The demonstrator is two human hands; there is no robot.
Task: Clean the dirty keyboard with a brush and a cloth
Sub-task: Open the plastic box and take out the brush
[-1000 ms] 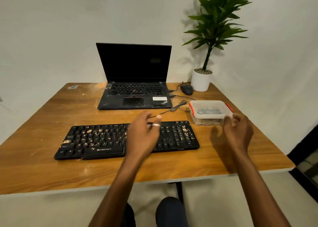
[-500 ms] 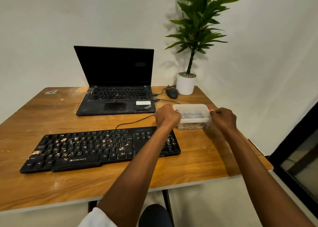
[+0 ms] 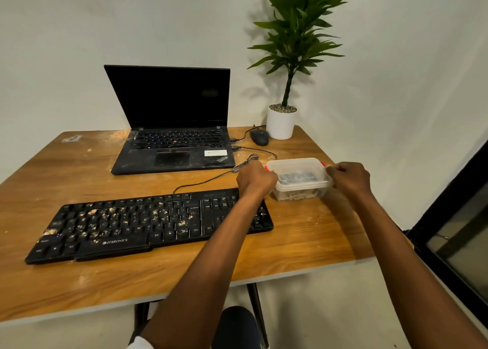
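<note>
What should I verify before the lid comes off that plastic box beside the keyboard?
1. Grip on both ends: the left hand and right hand each hold one end of the plastic box: ok.
2. Box upright on the table: ok.
3. Release of the red clips: cannot tell, as fingers cover most of them.
4. Right tools inside: cannot tell. Only a dark shape shows through the lid.
5. Clearance of the cable: not ok. Its coil lies right beside the left hand and might snag.
</note>
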